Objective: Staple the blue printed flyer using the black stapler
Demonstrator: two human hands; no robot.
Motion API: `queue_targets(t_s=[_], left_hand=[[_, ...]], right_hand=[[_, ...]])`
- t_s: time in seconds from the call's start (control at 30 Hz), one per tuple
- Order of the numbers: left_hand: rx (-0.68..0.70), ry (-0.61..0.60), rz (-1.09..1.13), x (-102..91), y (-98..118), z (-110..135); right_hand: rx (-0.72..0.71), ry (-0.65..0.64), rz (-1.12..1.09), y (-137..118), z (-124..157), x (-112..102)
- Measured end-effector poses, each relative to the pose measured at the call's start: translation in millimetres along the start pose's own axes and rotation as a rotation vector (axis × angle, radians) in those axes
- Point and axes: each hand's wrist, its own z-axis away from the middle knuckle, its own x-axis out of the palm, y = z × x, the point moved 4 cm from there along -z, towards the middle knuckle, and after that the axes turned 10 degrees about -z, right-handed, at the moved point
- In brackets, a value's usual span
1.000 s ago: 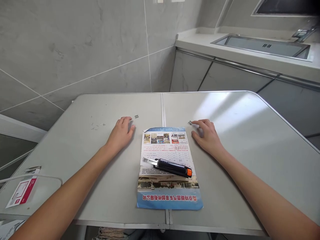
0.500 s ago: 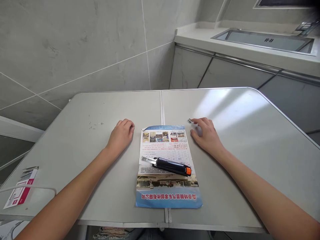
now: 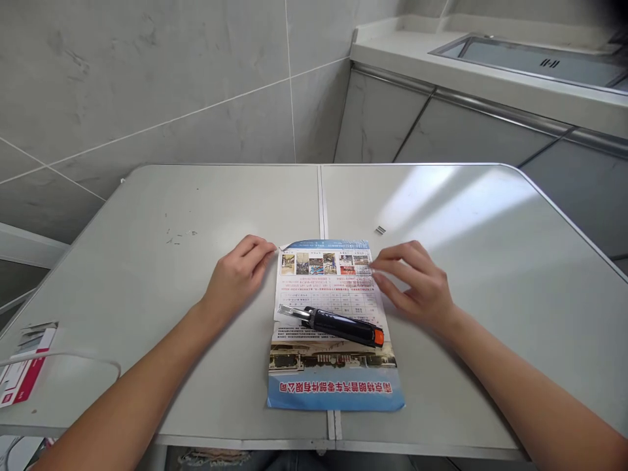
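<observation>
A printed leaflet [image 3: 338,386] with a blue border lies on the table, its top left corner slightly curled. Across its middle rests a black utility knife [image 3: 346,326] with an orange end, its blade end pointing left. My left hand [image 3: 240,271] is beside the leaflet's upper left corner, fingers loosely bent and fingertips at the edge, holding nothing visible. At the right edge is my right hand [image 3: 415,281], thumb and fingers apart, fingertips at the paper. A small stack of metal pieces [image 3: 380,230], apparently staples, lies beyond it.
The grey table [image 3: 235,392] has a seam down its middle. Several tiny slivers [image 3: 177,237] are scattered at the left. A red-and-white card packet [image 3: 29,366] and a pale cable [image 3: 83,356] lie at the left edge. Beyond stands a counter [image 3: 387,49] with a sink [image 3: 534,62].
My right hand has left the small metal pieces and come back to the leaflet's right edge. My left hand has moved right to the corner, its fingers less curled. The view has shifted slightly.
</observation>
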Motion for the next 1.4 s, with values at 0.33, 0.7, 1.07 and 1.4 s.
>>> queue_targets(t_s=[0.33, 0.7, 1.07, 1.4], left_hand=[[0.125, 0.007, 0.097, -6.4, 18, 5], [0.287, 0.071, 0.15, -14.0, 30, 10], [0.472, -0.004, 0.147, -11.4, 39, 12], [0.359, 0.014, 0.283, -7.1, 44, 8]], right_hand=[[-0.109, -0.32, -0.262, -56, 5, 34], [-0.063, -0.277, -0.211, -64, 15, 41], [-0.025, -0.059, -0.097, -47, 15, 25], [-0.062, -0.094, -0.113, -51, 18, 29]])
